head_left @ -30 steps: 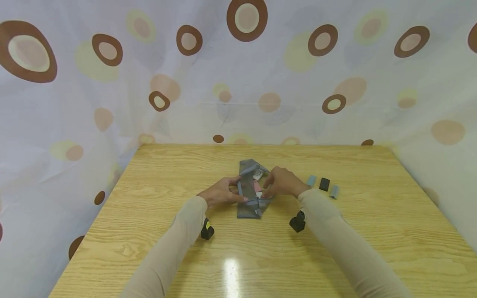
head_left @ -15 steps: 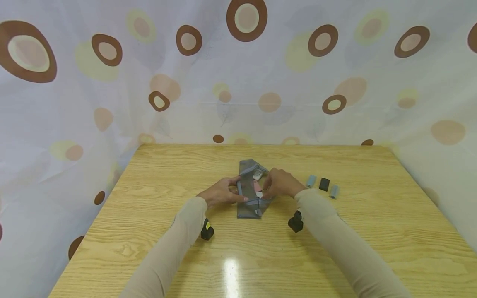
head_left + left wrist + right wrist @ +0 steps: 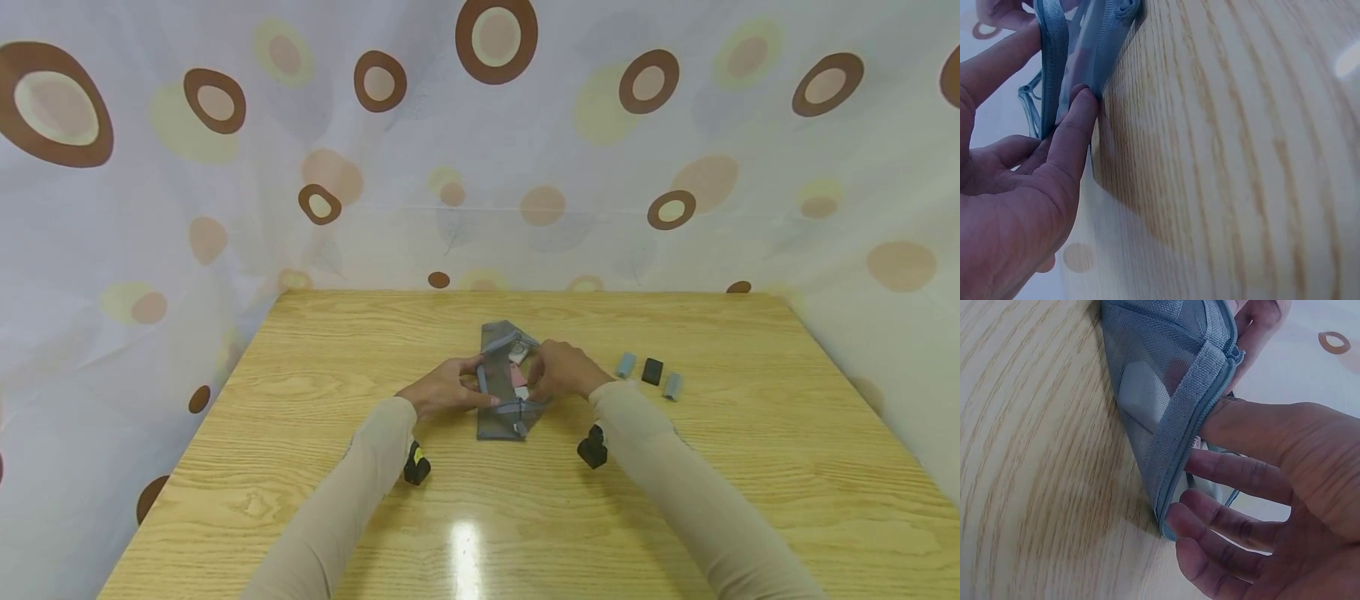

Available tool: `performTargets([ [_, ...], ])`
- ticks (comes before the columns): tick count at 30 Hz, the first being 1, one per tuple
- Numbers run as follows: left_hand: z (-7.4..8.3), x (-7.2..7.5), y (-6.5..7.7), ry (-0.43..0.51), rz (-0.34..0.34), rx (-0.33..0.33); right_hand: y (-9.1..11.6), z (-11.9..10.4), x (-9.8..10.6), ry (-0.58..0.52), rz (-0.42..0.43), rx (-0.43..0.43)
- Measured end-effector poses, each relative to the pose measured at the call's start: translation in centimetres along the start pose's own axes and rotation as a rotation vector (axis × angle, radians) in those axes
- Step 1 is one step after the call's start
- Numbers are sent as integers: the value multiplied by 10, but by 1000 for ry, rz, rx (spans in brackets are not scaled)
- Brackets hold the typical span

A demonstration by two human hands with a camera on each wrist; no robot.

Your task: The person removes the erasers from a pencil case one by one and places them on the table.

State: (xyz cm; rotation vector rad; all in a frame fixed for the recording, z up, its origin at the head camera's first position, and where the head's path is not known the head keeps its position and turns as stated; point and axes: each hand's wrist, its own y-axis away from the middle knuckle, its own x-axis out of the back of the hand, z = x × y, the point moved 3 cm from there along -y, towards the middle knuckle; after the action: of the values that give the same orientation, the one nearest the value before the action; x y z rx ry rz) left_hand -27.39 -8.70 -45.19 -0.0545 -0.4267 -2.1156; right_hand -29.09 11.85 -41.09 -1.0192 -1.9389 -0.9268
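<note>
Light wood-grain table, glossy, light glare spot near the front edge at middle. Grey mesh zip pouch lies about the table's middle, a bit toward the far edge, zipper open, pink and white items showing inside. Toward the right edge from it, a short row of three small blocks: light blue block, black block, grey-blue block, close together but apart. The table's far edge meets a spotted cloth backdrop; cloth also hangs along the left and right edges.
</note>
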Motion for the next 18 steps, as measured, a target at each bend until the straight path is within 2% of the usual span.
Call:
performTargets([
  [12,-1,0,0,-10,9,9,-1,-2,-4,14,7,1],
  [18,0,1,-2,10,-11,-4,-2,-4,-4,38,9,1],
])
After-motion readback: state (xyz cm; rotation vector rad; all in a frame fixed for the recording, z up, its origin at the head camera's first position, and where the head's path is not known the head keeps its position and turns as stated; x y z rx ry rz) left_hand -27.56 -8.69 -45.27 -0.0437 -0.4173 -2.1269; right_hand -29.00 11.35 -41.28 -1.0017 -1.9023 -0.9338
